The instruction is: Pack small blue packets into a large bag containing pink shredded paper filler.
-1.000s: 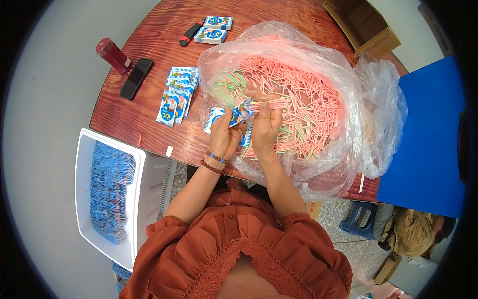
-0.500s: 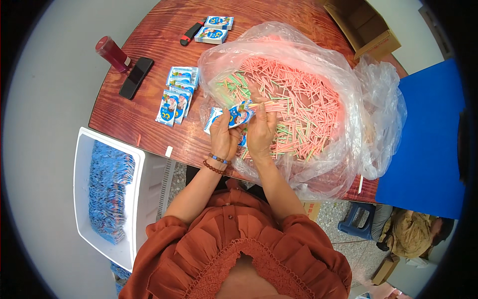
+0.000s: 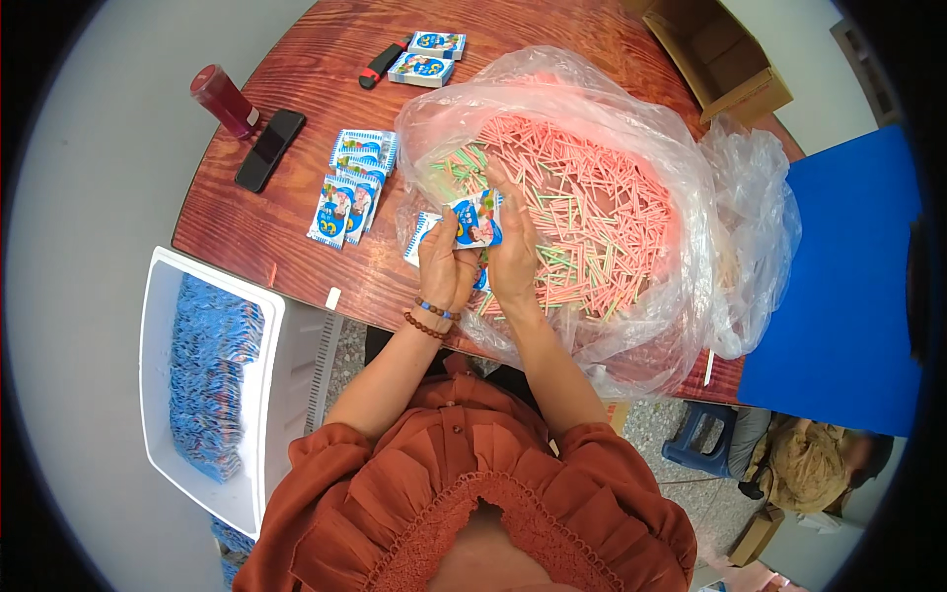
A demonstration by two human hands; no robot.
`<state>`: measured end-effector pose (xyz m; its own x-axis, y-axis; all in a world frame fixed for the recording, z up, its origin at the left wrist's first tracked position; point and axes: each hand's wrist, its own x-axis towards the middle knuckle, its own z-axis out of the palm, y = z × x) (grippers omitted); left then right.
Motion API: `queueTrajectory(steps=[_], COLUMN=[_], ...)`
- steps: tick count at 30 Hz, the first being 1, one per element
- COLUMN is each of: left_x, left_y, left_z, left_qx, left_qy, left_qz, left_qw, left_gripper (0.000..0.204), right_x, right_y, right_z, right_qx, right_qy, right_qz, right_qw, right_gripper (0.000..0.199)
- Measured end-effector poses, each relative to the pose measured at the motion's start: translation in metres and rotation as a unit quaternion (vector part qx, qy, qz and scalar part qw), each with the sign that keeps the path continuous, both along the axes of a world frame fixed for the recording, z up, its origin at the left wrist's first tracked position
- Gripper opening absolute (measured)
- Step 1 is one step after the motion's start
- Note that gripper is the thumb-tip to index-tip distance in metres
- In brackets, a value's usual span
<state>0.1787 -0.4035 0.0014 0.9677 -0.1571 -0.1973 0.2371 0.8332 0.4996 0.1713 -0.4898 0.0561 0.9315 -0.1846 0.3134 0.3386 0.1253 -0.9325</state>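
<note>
Over the near left edge of the clear plastic bag, my left hand is closed on a small blue-and-white packet, thumb on top. Against the packet's right end lies my right hand, its fingers stretched out flat. No sticks show sticking out of the packet now. Below my hands, other packets are partly covered. Loose pink and green sticks fill the bag beside my right hand. Several more packets lie overlapped on the table to the left.
The red-brown wooden table also bears a phone, a red-filled jar, a box cutter and two small card stacks. A white bin of blue packets stands left. Far right are a cardboard box and blue panel.
Sticks that stuck out of the packet's end between my right fingers no longer show. My right hand has straightened from a pinch and now lies flat against that end.
</note>
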Motion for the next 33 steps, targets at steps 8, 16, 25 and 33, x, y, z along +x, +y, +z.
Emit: queueTrajectory(steps=[8, 16, 25, 33], left_x=[0.005, 0.008, 0.012, 0.007], left_y=[-0.001, 0.01, 0.021, 0.049], left_z=[0.01, 0.006, 0.009, 0.031], left_qx=[-0.095, -0.123, -0.127, -0.156], left_qy=[0.057, 0.039, 0.02, -0.02], left_qz=[0.015, -0.004, 0.024, 0.019], left_qw=[0.994, 0.992, 0.991, 0.987], left_gripper=[0.034, 0.035, 0.036, 0.037], right_x=[-0.006, 0.0, 0.002, 0.011], right_y=[-0.002, -0.006, -0.011, 0.017], right_z=[0.006, -0.003, 0.004, -0.002], right_qx=[-0.049, -0.22, -0.071, -0.021], right_qy=[0.017, 0.042, 0.051, 0.1], right_qz=[-0.003, 0.007, 0.024, 0.07], right_qw=[0.999, 0.974, 0.996, 0.992], right_gripper=[0.051, 0.052, 0.031, 0.031])
